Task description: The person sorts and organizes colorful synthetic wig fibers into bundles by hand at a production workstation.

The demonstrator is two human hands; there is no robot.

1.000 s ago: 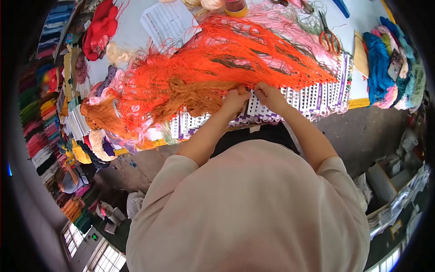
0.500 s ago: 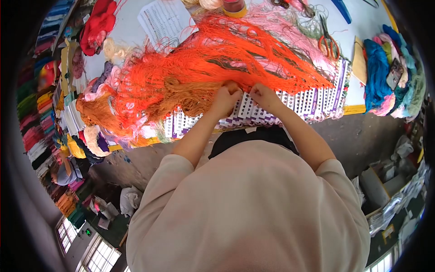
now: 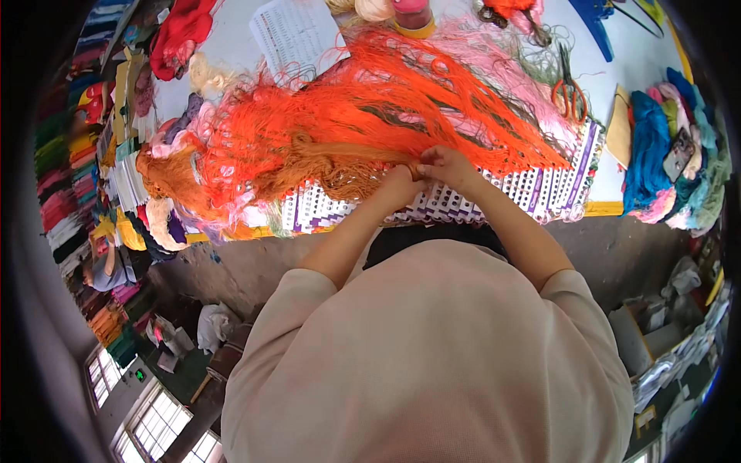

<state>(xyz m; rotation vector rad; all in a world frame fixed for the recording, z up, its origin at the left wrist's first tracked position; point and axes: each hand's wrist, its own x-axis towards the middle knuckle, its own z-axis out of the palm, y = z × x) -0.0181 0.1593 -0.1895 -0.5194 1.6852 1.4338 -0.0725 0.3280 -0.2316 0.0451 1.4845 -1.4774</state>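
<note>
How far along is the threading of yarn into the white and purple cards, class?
Done: orange yarn already fans out from most of the row of cards. In hand: the left hand and right hand pinch strands together at the cards' upper edge. Left: loose skeins lie at the right, unused.

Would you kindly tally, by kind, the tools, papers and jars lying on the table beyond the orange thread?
Scissors, orange handles: 1
Printed paper sheet: 1
Jar with yellow band, partly cut off at the top edge: 1
Total: 3
Both hands, left and right, grip the orange thread over the white and purple cards.
</note>
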